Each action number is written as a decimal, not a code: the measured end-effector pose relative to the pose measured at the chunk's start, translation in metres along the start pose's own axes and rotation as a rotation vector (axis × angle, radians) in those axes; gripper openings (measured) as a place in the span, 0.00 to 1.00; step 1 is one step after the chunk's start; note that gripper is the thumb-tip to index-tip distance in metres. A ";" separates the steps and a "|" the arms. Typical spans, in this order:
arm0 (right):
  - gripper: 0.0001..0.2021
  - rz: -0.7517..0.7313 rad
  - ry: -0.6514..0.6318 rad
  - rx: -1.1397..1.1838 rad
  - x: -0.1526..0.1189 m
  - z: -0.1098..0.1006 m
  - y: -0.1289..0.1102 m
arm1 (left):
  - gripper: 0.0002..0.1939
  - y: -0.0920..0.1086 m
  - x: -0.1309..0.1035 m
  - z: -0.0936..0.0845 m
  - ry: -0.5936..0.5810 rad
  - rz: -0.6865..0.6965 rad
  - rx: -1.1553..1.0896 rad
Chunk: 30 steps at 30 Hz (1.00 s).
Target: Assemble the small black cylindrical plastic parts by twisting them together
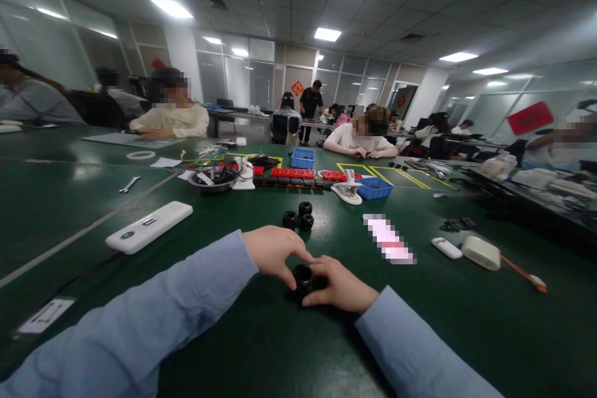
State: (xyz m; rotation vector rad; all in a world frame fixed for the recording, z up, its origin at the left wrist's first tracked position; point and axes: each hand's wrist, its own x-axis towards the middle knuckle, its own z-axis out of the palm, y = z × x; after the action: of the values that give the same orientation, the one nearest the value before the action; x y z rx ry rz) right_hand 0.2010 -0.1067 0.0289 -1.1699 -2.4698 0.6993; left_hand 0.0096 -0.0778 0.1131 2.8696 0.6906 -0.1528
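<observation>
Dead centre, equally near from either side!
Gripping a glossy black ring-shaped piece [304, 280], left side with left hand [276, 252], right side with right hand [342, 285]; hollow upward, showing no long axis, just short of three round black pieces [306, 222].

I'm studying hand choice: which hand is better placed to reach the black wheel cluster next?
Probably the left hand: both hands are at the single black wheel, but the left sits closer to the cluster, while the right hand is farther off.
</observation>
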 end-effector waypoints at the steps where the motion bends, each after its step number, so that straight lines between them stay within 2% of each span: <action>1: 0.18 -0.003 -0.001 -0.002 0.000 0.000 0.000 | 0.26 0.000 0.001 0.002 -0.010 0.014 0.013; 7: 0.19 -0.013 -0.013 -0.011 0.001 0.000 0.001 | 0.19 0.002 0.009 0.008 -0.011 0.003 0.064; 30: 0.21 -0.051 -0.001 -0.019 0.001 0.003 0.007 | 0.21 0.003 0.008 0.007 -0.041 -0.016 0.016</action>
State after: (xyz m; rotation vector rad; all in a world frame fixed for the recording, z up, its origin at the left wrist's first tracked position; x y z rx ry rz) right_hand 0.2031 -0.1026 0.0229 -1.1090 -2.5037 0.6635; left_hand 0.0181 -0.0781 0.1060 2.8682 0.7079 -0.2204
